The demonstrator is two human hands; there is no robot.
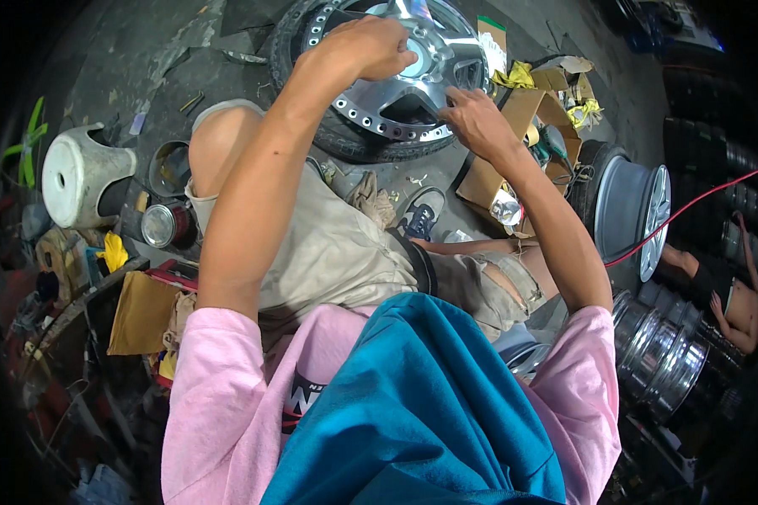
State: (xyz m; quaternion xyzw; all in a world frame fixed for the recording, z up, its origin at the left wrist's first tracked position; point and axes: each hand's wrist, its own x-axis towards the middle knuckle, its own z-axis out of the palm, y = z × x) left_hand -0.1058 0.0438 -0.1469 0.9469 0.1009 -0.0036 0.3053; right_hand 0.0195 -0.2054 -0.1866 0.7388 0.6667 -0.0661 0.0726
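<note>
A polished silver wheel rim [379, 126] with rivet-like studs round its edge lies in a black tyre [354, 150] on the floor in front of me. Over its upper left part reaches my left hand [364, 49], fingers curled in beside the pale hub centre [414, 59]. Whatever those fingers hold, if anything, is hidden. My right hand [480, 124] is at the rim's right lower edge, its fingers bent together close to a spoke. Nothing I can name shows in it.
At left are a white plastic stool [67, 181] and an open tin [162, 225]. A cardboard box [535, 109] with tools stands right of the tyre. Further right are another wheel [627, 206], a red hose [691, 204], stacked rims [665, 353] and another person [737, 307].
</note>
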